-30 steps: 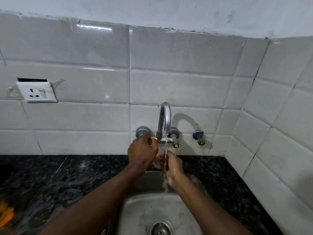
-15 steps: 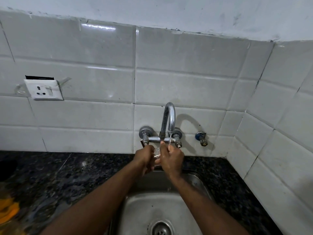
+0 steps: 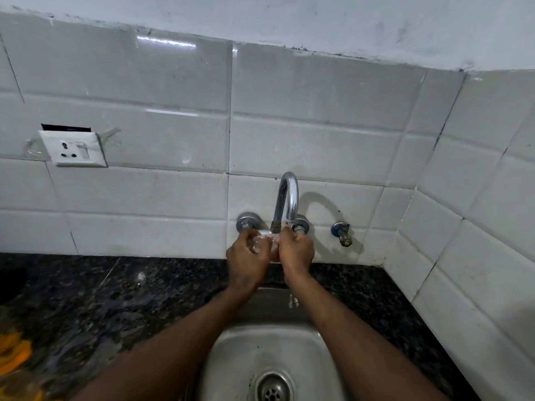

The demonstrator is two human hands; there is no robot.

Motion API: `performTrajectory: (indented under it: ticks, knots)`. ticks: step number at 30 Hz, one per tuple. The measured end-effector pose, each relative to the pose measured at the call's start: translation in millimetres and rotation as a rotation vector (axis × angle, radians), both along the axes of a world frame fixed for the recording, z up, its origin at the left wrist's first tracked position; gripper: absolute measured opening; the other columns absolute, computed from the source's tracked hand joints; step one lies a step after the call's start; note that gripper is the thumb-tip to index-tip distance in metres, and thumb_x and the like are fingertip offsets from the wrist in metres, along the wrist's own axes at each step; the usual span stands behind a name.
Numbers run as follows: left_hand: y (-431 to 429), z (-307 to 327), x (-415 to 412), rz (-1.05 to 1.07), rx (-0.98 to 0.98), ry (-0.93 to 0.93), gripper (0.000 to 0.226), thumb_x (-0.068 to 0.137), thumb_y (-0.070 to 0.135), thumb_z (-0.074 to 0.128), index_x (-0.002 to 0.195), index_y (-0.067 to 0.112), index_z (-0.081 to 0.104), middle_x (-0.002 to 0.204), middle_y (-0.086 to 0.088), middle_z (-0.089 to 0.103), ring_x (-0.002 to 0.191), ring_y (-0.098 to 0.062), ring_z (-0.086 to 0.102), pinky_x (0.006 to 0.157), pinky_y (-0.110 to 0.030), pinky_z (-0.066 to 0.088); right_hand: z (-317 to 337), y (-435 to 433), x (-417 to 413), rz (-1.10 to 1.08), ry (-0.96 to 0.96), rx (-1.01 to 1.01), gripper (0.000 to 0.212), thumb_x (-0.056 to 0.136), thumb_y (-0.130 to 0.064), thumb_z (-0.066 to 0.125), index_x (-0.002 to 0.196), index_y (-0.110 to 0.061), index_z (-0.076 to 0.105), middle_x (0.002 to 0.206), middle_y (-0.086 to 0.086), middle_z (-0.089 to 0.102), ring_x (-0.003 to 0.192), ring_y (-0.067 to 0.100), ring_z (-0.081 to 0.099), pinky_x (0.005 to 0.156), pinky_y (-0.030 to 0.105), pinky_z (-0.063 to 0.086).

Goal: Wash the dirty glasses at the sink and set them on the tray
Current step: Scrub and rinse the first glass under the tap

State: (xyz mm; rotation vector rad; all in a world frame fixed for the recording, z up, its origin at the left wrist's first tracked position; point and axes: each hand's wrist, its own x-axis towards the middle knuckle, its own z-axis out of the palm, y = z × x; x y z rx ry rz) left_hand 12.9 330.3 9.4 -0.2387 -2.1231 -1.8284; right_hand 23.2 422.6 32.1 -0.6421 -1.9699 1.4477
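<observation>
From the head camera, both hands meet right under the curved chrome spout (image 3: pixel 287 198), high above the back of the steel sink (image 3: pixel 231 351) and close to the tiled back wall (image 3: pixel 304 146). The left hand (image 3: pixel 247 257) has its fingers curled round a clear glass (image 3: pixel 262 243), which lies roughly on its side between the two hands. The right hand (image 3: pixel 296 251) is curled against the glass's right end, though how far its fingers wrap cannot be told, since the glass is see-through and partly hidden. The hands sit between the left wall flange (image 3: pixel 246 221) and the right flange (image 3: pixel 301 224) of the tap, nearly touching the cross pipe, so there is little room above or behind them. A few drops of water (image 3: pixel 292 301) fall below the right wrist toward the basin, whose drain (image 3: pixel 272 389) lies open at the bottom edge between the forearms. A small valve (image 3: pixel 341 233) sticks out of the wall to the right, apart from the hands. The dark speckled counter (image 3: pixel 121 299) runs wide to the left of the sink's rim; to the right it is only a narrow strip, closed in by the tiled side wall (image 3: pixel 477 227). A white socket (image 3: pixel 73 149) sits on the wall far left, and something orange (image 3: pixel 14 353), blurred, lies at the counter's left edge
</observation>
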Motion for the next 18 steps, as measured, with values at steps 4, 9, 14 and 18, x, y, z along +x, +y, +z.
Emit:
performTrajectory:
  ticks: [4,9,14,18]
  knots:
    - [-2.7,13.1,-10.6,-0.239,0.067,-0.612,0.043,0.101,0.042,0.039,0.084,0.01,0.061,0.064,-0.004,0.062,0.054,-0.018,0.052,0.051,-0.025,0.042,-7.0,4.5,5.8,0.091,0.052,0.404,0.049,0.097,-0.04,0.054,0.065,-0.005,0.065,0.059,0.008,0.064,0.053,0.021,0.062,0.053,0.033,0.053]
    - [2.4,11.3,-7.5,-0.132,0.089,-0.477,0.036,0.1,0.037,0.05,0.085,0.009,0.066,0.072,-0.007,0.067,0.058,-0.019,0.059,0.048,-0.023,0.04,-5.8,-1.1,8.2,0.03,0.055,0.233,0.044,0.096,-0.027,0.056,0.056,-0.01,0.061,0.056,0.005,0.061,0.051,0.016,0.054,0.053,0.027,0.04]
    - [5.3,1.7,-15.0,-0.035,-0.127,-0.169,0.032,0.095,0.033,0.053,0.078,0.011,0.069,0.07,-0.003,0.068,0.065,-0.019,0.061,0.059,-0.029,0.047,4.9,-2.4,8.3,0.016,-0.061,0.113,0.04,0.097,-0.034,0.054,0.066,-0.011,0.067,0.063,0.002,0.065,0.057,0.014,0.059,0.052,0.024,0.041]
    - [1.5,15.9,-13.5,-0.394,0.202,-0.843,0.047,0.102,0.042,0.036,0.077,0.01,0.058,0.058,-0.005,0.061,0.045,-0.016,0.053,0.043,-0.023,0.043,-9.7,4.0,8.3,0.127,0.039,0.496,0.046,0.095,-0.036,0.057,0.056,-0.013,0.058,0.053,0.004,0.058,0.051,0.02,0.056,0.053,0.033,0.045]
